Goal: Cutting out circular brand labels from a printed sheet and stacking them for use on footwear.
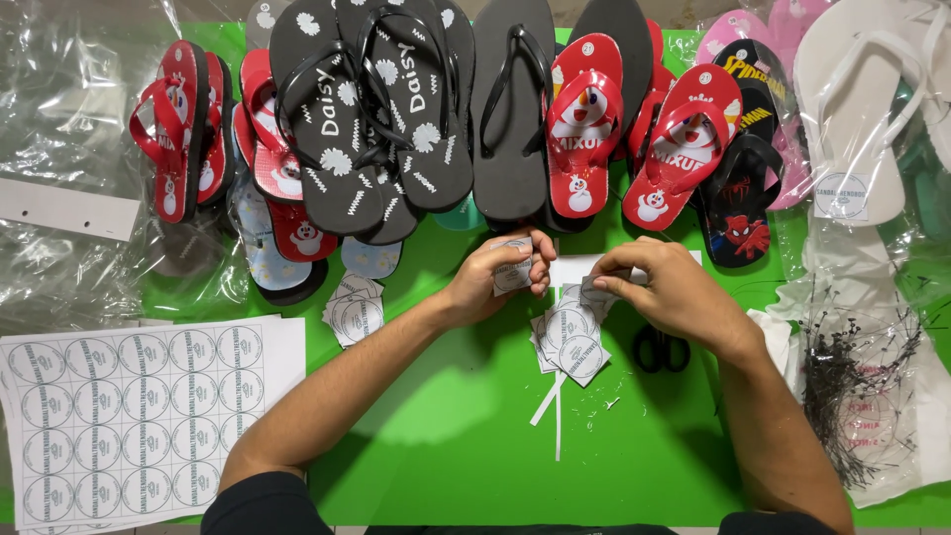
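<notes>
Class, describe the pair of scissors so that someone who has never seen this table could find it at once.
Start at the green table and find the right hand over a pile of cut round labels. Just below that wrist lie the scissors, mostly hidden. Their two black finger loops are the only dark thing on that bare green patch.

A single head-worn camera looks almost straight down from above the person's shoulders onto the bright green tabletop [446, 436], fairly close. Both forearms enter from the bottom edge, and the row of rubber flip-flops [510, 109] runs along the far, top edge.
</notes>
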